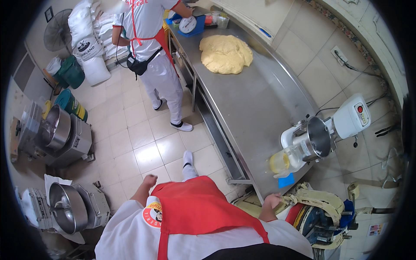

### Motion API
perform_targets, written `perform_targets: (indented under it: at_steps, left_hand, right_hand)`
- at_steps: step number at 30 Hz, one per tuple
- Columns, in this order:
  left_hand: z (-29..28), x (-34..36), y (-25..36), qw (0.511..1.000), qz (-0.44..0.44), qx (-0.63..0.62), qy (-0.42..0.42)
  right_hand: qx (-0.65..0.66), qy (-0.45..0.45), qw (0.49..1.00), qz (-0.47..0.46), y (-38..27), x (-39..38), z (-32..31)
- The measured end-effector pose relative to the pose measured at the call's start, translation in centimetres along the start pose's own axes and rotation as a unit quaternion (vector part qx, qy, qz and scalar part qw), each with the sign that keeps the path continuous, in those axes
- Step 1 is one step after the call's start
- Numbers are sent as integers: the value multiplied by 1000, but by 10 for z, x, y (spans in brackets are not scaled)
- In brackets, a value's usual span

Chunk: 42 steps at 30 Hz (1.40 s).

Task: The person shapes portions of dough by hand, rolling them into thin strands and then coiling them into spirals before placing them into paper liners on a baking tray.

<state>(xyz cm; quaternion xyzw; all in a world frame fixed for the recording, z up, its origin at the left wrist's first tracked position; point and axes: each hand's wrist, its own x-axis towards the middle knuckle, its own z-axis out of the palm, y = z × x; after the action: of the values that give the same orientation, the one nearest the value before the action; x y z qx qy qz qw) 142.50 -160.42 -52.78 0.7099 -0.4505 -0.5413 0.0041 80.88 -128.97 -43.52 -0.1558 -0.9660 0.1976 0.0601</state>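
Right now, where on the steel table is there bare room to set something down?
The broad middle of the steel table, between the dough and the mixer, looks bare. Crowded: the far end, by the dial scale and blue tray, and the near end, around the mixer, yellow-filled container and blue sheet.

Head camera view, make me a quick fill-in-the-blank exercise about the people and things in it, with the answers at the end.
1. The wearer's hand by the near corner of the metal table is the ____ one.
2. The large mound of dough is pale ____ in colour.
3. The co-worker has a ____ pouch at the waist.
4. The wearer's apron is coloured ____.

Missing words: right; yellow; black; red.
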Motion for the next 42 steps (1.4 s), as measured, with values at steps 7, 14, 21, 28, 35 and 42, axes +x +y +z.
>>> perform_targets:
  at_steps: [7,14,21,28,35,42]
  left_hand:
    - [9,-15,-7,989,48,133,-52]
    - [29,1,46,984,90,139,-64]
    - [55,-1,78,949,174,236,-114]
    - [50,-5,90,940,157,278,-125]
    - [52,4,87,941,173,265,-121]
    - [54,14,79,935,188,273,-123]
  right_hand:
    - [-9,39,999,-12,1,-5,6]
    - [35,-30,999,16,-8,-10,-11]
    - [53,-62,996,20,-17,-17,-23]
    - [72,-53,995,33,-24,-25,-34]
    - [63,-56,996,29,-22,-22,-29]
    - [51,-48,997,30,-13,-18,-22]
